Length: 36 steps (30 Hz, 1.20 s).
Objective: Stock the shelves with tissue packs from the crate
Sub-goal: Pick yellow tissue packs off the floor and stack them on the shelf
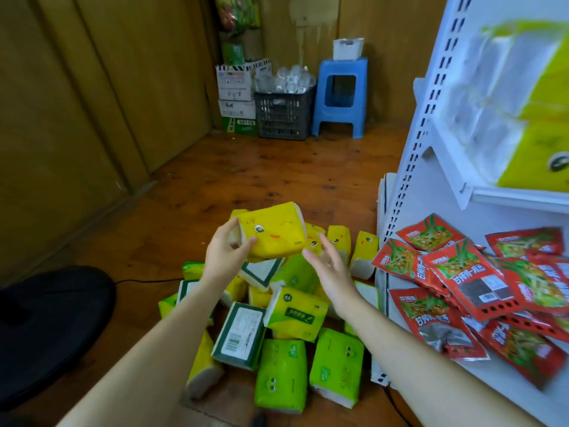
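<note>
Soft, even indoor light leaves only faint shadows on the brown wooden floor [277, 167]. The yellow face-printed tissue pack [271, 232] at centre is fairly sharp, while the yellow-and-white packs on the upper shelf [529, 97] smear into blur. Wide-angle distortion bends the white perforated metal shelf upright [412, 155] and the brown wooden wall panels [92, 87]. The black round object [52, 328] at lower left shows almost no detail.

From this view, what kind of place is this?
Probably a small shop's stock corner: white slotted retail shelving holding red snack packets, tissue packs piled on the floor, stacked cartons beside a black crate.
</note>
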Motion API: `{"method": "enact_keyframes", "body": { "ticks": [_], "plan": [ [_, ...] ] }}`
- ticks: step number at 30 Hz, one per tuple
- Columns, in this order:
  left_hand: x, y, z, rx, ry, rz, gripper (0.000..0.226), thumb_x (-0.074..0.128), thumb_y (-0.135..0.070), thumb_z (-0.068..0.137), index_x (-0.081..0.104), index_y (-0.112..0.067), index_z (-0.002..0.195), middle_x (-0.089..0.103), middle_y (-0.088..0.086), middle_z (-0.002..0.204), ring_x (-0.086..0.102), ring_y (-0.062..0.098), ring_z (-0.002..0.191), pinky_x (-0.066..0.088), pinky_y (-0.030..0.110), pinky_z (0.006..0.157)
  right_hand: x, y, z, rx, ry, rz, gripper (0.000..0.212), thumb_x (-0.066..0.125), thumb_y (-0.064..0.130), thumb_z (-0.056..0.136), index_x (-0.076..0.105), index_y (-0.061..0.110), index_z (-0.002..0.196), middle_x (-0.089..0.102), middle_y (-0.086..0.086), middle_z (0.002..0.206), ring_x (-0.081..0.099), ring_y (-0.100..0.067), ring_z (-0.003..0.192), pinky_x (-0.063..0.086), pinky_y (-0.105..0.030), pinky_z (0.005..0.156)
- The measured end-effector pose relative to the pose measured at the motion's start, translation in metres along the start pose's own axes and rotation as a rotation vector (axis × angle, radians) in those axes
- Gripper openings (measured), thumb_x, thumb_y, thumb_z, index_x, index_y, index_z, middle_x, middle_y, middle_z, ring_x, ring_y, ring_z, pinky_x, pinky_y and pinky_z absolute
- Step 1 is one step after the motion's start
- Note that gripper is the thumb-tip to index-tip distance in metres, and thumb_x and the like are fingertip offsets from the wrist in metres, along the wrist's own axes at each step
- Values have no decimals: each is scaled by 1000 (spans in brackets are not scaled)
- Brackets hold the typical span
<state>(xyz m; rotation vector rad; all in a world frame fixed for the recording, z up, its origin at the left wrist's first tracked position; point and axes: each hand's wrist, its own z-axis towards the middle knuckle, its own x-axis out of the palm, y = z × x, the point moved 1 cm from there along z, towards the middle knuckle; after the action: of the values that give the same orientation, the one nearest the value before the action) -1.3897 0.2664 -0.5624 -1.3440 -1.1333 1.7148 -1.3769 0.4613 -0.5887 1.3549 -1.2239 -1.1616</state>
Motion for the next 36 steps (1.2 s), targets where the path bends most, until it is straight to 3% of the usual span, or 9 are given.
{"method": "enact_keyframes", "body": {
  "ticks": [5,9,11,14,17,20,23,29,36],
  "plan": [
    [24,-25,-16,34,181,-13,60,62,-25,89,36,-22,142,42,2,145,56,21,114,51,32,89,-12,23,0,6,-65,168,64,56,43,88,24,41,144,22,10,154,25,-18,140,27,-51,111],
    [43,-43,-29,51,223,-110,58,56,-26,93,31,-26,145,45,-11,134,50,10,107,41,23,83,-26,28,-4,-37,-138,106,57,52,41,92,25,45,142,32,12,149,33,-17,136,32,-49,109],
    [48,-50,-31,90,219,-163,59,52,-26,95,24,-27,147,39,-17,134,40,4,116,35,21,93,-28,30,-3,-28,-151,87,57,49,48,91,23,47,142,30,12,149,32,-18,135,33,-50,109],
    [52,-59,-32,84,185,-327,69,55,-32,93,13,-34,148,21,-11,153,23,6,138,25,34,114,-23,33,-1,28,-167,68,63,45,67,82,24,51,139,33,10,149,33,-24,136,32,-53,107],
    [50,-65,-34,60,143,-384,64,49,-28,96,13,-32,149,16,-9,156,20,12,142,24,39,116,-15,38,0,51,-179,134,53,40,48,95,27,33,145,34,5,147,34,-23,136,34,-50,108],
    [43,-67,-36,86,128,-396,53,39,-20,101,20,-26,149,23,-8,155,25,12,141,25,41,116,-9,49,-3,63,-178,208,47,36,42,98,32,29,143,38,3,146,41,-24,130,37,-48,106],
    [36,-73,-41,73,117,-424,49,32,-20,102,20,-25,149,26,-7,153,27,11,140,24,40,117,-9,63,-7,63,-148,224,48,32,40,100,27,28,145,28,5,152,31,-20,137,29,-44,112],
    [4,-118,-20,21,40,-547,49,41,-38,85,47,-38,133,53,-4,136,50,23,126,38,51,106,-3,139,-18,-333,-18,62,66,53,33,93,14,34,147,15,13,154,13,-7,142,19,-30,113],
    [-35,-233,-1,194,34,-520,41,30,-17,98,49,-32,131,59,0,128,56,21,117,41,46,104,-15,240,-17,-619,9,-78,94,75,44,71,11,57,138,23,17,149,28,-9,137,32,-42,111]
  ]
}}
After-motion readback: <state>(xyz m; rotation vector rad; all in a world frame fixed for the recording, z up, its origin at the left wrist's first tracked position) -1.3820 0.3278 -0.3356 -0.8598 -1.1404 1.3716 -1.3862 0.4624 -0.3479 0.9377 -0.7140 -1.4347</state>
